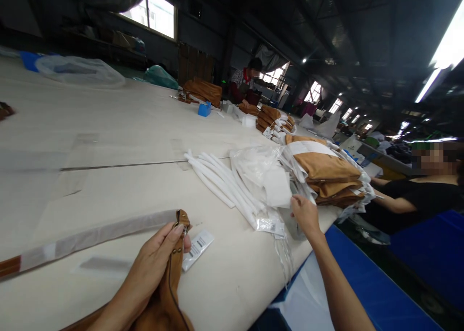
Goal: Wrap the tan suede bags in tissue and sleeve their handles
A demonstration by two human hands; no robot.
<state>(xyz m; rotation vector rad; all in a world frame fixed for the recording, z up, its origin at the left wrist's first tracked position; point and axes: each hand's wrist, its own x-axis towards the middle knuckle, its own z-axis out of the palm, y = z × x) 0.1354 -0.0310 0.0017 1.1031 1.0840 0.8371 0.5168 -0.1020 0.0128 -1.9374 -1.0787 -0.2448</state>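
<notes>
My left hand [155,253] is closed on a tan bag [172,292] at the metal ring where its strap joins. The strap [101,234], wrapped in a pale translucent sleeve, stretches left across the table. Under my left fingers hangs a small printed packet [197,249]. Over to the right, my right hand [305,216] pinches the edge of a white sheet [278,188], which lies against crumpled clear plastic [253,169]. Left of that hand are several white foam tubes [221,181] and a labelled packet [270,226] with thin strings below it.
A stack of tan bags [326,164] in white wrapping stands beyond my right hand, with more bags [271,118] behind. A small blue box [204,109] sits farther back. One person [409,195] is at the right; another [246,82] works at the far end. A blue surface [377,282] lies below the table edge.
</notes>
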